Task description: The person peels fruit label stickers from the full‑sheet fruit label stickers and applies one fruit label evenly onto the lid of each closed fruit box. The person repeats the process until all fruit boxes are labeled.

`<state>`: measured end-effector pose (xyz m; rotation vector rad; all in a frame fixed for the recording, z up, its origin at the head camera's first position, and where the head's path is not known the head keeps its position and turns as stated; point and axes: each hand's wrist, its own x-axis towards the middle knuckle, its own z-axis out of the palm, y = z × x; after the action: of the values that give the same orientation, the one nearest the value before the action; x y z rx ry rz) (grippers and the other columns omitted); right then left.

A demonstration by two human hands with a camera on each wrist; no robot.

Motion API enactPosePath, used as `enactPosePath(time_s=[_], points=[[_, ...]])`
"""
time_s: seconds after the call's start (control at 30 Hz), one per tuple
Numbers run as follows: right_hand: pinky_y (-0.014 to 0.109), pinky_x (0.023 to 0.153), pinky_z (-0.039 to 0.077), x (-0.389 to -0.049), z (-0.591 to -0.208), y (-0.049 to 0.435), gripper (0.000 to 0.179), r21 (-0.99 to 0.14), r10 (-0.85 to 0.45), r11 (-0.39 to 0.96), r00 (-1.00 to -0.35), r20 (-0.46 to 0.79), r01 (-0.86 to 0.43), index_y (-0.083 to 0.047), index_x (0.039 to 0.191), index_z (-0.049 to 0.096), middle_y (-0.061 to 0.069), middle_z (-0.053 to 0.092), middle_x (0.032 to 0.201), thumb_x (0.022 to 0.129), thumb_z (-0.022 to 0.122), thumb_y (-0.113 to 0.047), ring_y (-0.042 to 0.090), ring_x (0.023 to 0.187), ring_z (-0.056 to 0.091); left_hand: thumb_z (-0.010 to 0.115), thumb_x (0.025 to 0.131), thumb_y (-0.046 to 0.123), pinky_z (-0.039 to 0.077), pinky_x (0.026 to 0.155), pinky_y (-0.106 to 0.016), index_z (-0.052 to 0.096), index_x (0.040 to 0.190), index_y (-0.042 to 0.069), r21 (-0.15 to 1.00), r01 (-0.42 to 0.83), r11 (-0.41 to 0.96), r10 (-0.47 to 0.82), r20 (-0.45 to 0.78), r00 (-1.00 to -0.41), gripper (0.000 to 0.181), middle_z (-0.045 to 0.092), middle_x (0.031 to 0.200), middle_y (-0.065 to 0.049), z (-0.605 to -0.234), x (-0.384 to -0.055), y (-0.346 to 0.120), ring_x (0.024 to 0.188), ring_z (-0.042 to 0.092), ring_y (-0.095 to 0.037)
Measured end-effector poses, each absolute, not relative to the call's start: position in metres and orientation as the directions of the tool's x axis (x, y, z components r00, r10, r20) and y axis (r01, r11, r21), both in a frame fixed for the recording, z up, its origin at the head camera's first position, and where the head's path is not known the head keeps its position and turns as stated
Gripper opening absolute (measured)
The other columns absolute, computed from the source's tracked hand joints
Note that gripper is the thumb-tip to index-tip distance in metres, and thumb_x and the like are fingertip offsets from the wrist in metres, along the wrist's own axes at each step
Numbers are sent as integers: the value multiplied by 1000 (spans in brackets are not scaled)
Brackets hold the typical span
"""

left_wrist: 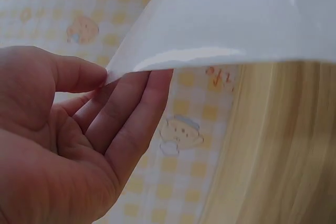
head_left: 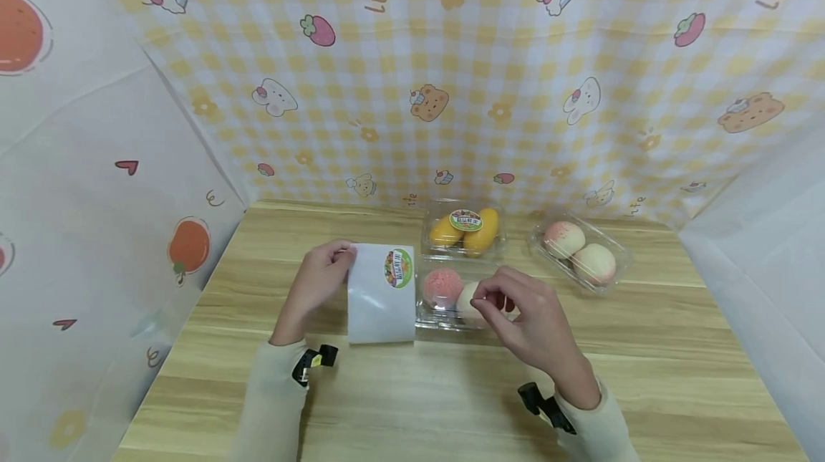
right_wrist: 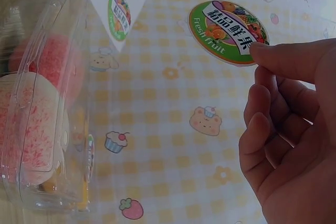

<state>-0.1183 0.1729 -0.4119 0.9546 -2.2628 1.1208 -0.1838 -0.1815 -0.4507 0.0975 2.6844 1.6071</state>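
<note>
My left hand point(head_left: 320, 277) pinches the upper left corner of a white sticker sheet point(head_left: 380, 315), which carries one oval fruit sticker point(head_left: 398, 268) near its right edge. Between the thumb and index finger of my right hand point(head_left: 533, 320) is another oval sticker point(right_wrist: 228, 32), printed "Fresh fruit", as the right wrist view shows. That hand is over the right part of a clear plastic box point(head_left: 445, 324), hiding some of it. Inside the box lie a pink peach point(head_left: 442, 286) and a paler peach point(head_left: 468, 297), the latter partly covered by my fingers. The box appears closed.
Behind the peach box stands a clear box point(head_left: 464, 256) of two yellow mangoes point(head_left: 482, 233), a fruit sticker point(head_left: 466, 220) on its lid. A second box point(head_left: 617, 267) with two pale peaches point(head_left: 593, 264) sits at the back right. A patterned cloth point(head_left: 412, 54) hangs behind the wooden table point(head_left: 412, 412).
</note>
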Motion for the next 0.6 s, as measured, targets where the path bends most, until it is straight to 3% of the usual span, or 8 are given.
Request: enactPosePath(time_s=[0.37,0.6], points=[[19,61,47,-121,-415,174,27,-491,-388,425,-643,660,-760,-17,95,75,-12,62,82,86,86,6,6,70,56,48,116,26,54,74,-33,70,138,-6,831,-121,543,-172,-31,-985,44,78,110,-24,-467,-193,-230,87,73,-26],[20,59,48,-123,-417,173,31,-452,-386,412,-600,701,-792,-16,96,75,-9,63,81,82,88,9,7,69,57,49,114,23,57,71,-29,69,134,-10,807,-223,547,-289,-68,-955,44,78,112,-28,-483,-195,-254,77,75,-21]])
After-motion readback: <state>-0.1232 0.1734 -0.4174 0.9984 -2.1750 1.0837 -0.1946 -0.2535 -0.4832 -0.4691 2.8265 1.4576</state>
